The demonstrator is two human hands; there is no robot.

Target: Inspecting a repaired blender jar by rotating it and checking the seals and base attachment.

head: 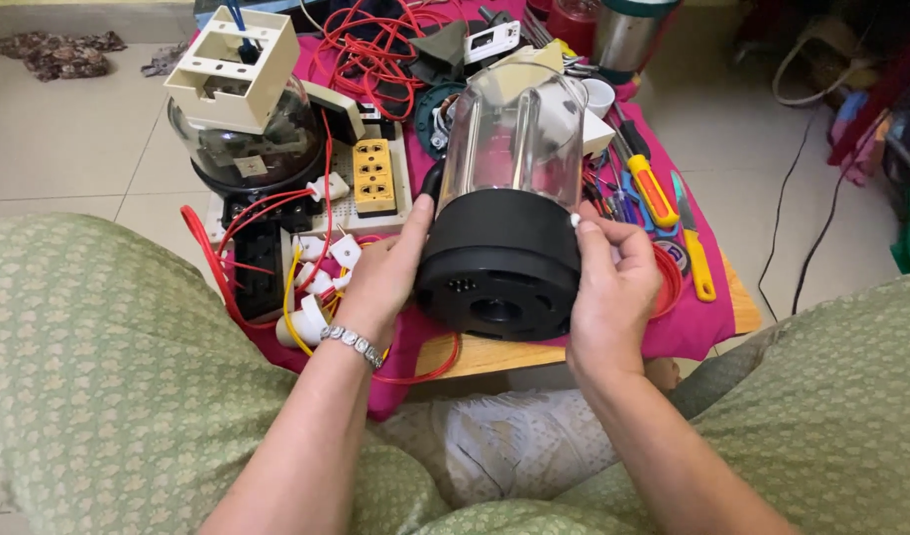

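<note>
I hold a blender jar [509,139] with a clear body and a round black base [499,263], tilted so the base's underside faces me. My left hand [385,272] grips the left side of the black base; a metal bracelet sits on that wrist. My right hand [613,282] clasps the right side of the base, fingers curled around its edge. The jar hangs just above a low wooden board [494,355] draped with a magenta cloth [697,322].
On the cloth lie a yellow socket block [374,176], a wiring board with white plugs and red and yellow wires [276,263], a clear dome with a cream box [239,109], tangled red cable [371,50], and yellow-handled screwdrivers [653,193]. A black cord trails on the tiled floor [802,228] at right.
</note>
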